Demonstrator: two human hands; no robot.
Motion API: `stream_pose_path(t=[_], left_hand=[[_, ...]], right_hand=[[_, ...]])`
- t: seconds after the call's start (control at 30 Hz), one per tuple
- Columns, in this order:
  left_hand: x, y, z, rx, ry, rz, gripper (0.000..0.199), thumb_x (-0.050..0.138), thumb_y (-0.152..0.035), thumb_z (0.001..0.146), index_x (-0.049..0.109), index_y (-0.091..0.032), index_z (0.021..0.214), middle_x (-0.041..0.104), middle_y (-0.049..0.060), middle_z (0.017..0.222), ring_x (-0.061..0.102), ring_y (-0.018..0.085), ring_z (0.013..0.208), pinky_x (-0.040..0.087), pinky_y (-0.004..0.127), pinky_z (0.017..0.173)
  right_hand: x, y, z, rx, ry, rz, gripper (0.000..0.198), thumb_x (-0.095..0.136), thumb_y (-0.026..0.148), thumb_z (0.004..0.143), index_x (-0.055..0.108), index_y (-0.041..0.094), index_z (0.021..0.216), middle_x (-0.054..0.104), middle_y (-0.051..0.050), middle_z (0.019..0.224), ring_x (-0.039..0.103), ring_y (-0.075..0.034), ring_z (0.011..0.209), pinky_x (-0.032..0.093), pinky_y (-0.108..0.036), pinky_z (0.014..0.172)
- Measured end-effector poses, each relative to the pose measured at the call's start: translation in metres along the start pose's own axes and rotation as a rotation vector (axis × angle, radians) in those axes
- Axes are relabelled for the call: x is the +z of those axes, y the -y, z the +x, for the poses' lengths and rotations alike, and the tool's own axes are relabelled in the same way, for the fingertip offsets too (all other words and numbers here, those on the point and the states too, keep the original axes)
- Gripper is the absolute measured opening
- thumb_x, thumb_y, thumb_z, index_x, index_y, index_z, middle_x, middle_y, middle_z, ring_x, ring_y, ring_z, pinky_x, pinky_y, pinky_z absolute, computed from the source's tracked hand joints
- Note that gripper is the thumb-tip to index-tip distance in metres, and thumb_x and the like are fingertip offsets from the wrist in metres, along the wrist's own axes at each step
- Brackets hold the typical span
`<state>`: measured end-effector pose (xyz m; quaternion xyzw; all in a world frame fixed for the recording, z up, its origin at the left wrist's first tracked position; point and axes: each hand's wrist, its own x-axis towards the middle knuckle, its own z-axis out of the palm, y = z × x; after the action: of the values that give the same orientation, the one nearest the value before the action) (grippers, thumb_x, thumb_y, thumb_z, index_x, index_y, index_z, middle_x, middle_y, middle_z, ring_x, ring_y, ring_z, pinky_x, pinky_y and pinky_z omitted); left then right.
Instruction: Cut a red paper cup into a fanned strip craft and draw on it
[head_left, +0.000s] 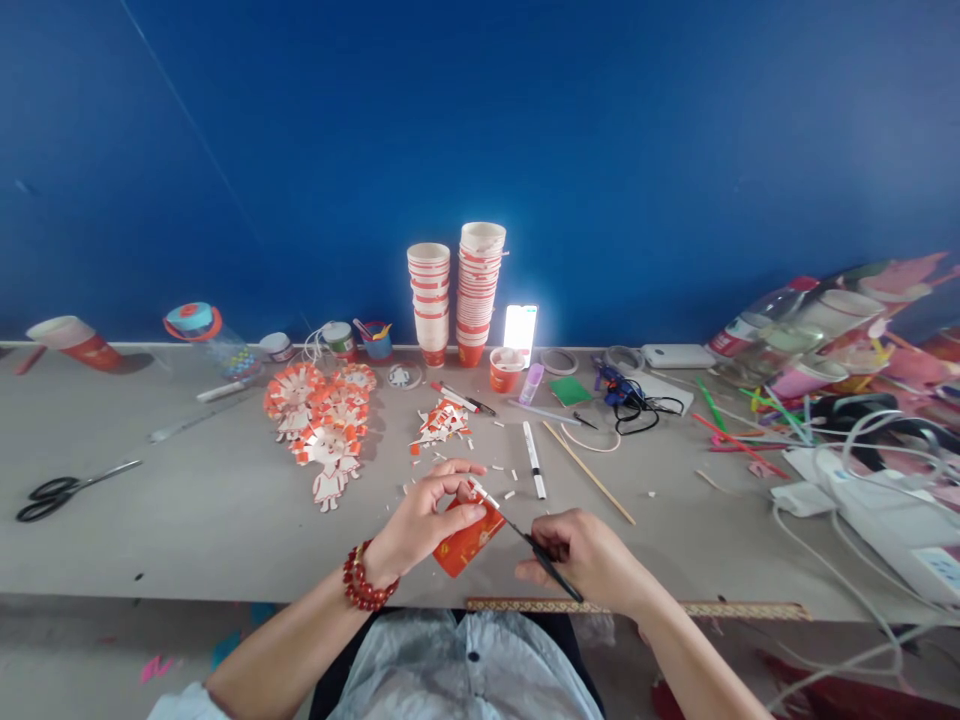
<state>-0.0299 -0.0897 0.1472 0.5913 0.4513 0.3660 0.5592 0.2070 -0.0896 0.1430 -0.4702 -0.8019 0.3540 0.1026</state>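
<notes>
My left hand (433,515) pinches a red piece of paper cup (469,545) with a white strip along its upper edge, just above the table near its front. In my right hand (589,560) is a pair of black-handled scissors (551,568), its blades pointing up and left against the upper right corner of the red piece. The fingers hide part of the scissors' handles. Beyond the hands lies a small heap of red and white paper scraps (444,422), with small white bits scattered nearby. A white marker (534,460) rests beyond my right hand.
Two tall stacks of paper cups (429,300) stand by the blue wall, next to a lit phone (520,335). Paper cut-out figures (326,425) lie to the left, another pair of scissors (64,490) farther left. A wooden stick (589,472), cables and a power strip (892,520) occupy the right.
</notes>
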Motion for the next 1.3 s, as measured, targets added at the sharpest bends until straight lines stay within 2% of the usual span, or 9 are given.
stream_pose_path(t=[0.33, 0.73, 0.9, 1.03, 1.1, 1.17, 1.23, 1.3], left_hand=[[0.0, 0.002, 0.0, -0.01, 0.034, -0.024, 0.02, 0.064, -0.029, 0.083, 0.057, -0.017, 0.068, 0.055, 0.008, 0.129, 0.053, 0.025, 0.118, 0.037, 0.035, 0.1], [0.0, 0.004, 0.001, -0.021, 0.039, -0.028, 0.022, 0.064, -0.033, 0.083, 0.058, -0.017, 0.069, 0.056, 0.009, 0.13, 0.054, 0.026, 0.117, 0.042, 0.037, 0.097], [-0.002, 0.007, 0.001, 0.024, 0.015, 0.075, 0.022, 0.063, -0.032, 0.084, 0.057, -0.018, 0.069, 0.057, 0.009, 0.129, 0.053, 0.026, 0.12, 0.039, 0.04, 0.102], [0.002, 0.007, -0.001, 0.165, -0.063, 0.284, 0.016, 0.062, -0.023, 0.085, 0.056, -0.019, 0.07, 0.054, 0.006, 0.132, 0.046, 0.025, 0.126, 0.033, 0.042, 0.107], [0.005, 0.006, -0.001, 0.261, -0.122, 0.391, 0.016, 0.062, -0.022, 0.085, 0.056, -0.019, 0.07, 0.052, 0.005, 0.133, 0.041, 0.025, 0.131, 0.029, 0.042, 0.11], [0.008, 0.006, -0.001, 0.307, -0.138, 0.427, 0.018, 0.062, -0.023, 0.086, 0.056, -0.019, 0.07, 0.051, 0.006, 0.133, 0.039, 0.025, 0.131, 0.029, 0.042, 0.111], [0.009, 0.008, -0.001, 0.313, -0.126, 0.409, 0.02, 0.062, -0.026, 0.087, 0.056, -0.019, 0.07, 0.052, 0.007, 0.133, 0.04, 0.025, 0.131, 0.03, 0.042, 0.11], [0.008, 0.011, 0.0, 0.301, -0.106, 0.356, 0.021, 0.062, -0.028, 0.088, 0.056, -0.019, 0.07, 0.052, 0.008, 0.132, 0.043, 0.026, 0.129, 0.032, 0.041, 0.109]], right_hand=[[0.007, -0.009, -0.002, 0.024, 0.052, 0.11, 0.058, 0.063, 0.06, 0.079, 0.03, 0.019, 0.052, 0.028, 0.006, 0.049, 0.023, -0.01, 0.052, 0.016, -0.023, 0.046], [0.014, -0.012, -0.003, 0.021, 0.006, 0.134, 0.058, 0.064, 0.053, 0.08, 0.026, 0.019, 0.052, 0.021, 0.006, 0.053, 0.021, -0.01, 0.052, 0.015, -0.023, 0.046], [0.018, -0.018, 0.0, 0.053, -0.069, 0.138, 0.056, 0.066, 0.052, 0.078, 0.029, 0.019, 0.052, 0.023, 0.006, 0.053, 0.022, -0.01, 0.052, 0.017, -0.022, 0.047], [0.022, -0.021, 0.006, 0.101, -0.154, 0.219, 0.042, 0.066, 0.048, 0.078, 0.044, 0.02, 0.056, 0.038, 0.005, 0.049, 0.034, -0.011, 0.048, 0.025, -0.022, 0.047], [0.023, -0.016, 0.011, 0.055, -0.262, 0.265, 0.028, 0.069, 0.044, 0.076, 0.057, 0.02, 0.073, 0.049, 0.003, 0.058, 0.041, -0.013, 0.051, 0.032, -0.023, 0.049], [0.023, -0.008, 0.018, -0.045, -0.332, 0.335, 0.027, 0.069, 0.039, 0.077, 0.059, 0.02, 0.093, 0.055, 0.001, 0.07, 0.047, -0.014, 0.056, 0.038, -0.023, 0.053], [0.026, -0.001, 0.025, -0.122, -0.335, 0.407, 0.023, 0.068, 0.033, 0.077, 0.057, 0.02, 0.092, 0.054, 0.001, 0.072, 0.047, -0.013, 0.057, 0.04, -0.023, 0.054], [0.03, 0.003, 0.031, -0.156, -0.317, 0.443, 0.018, 0.069, 0.028, 0.076, 0.053, 0.02, 0.08, 0.05, 0.003, 0.067, 0.044, -0.011, 0.054, 0.037, -0.021, 0.051]])
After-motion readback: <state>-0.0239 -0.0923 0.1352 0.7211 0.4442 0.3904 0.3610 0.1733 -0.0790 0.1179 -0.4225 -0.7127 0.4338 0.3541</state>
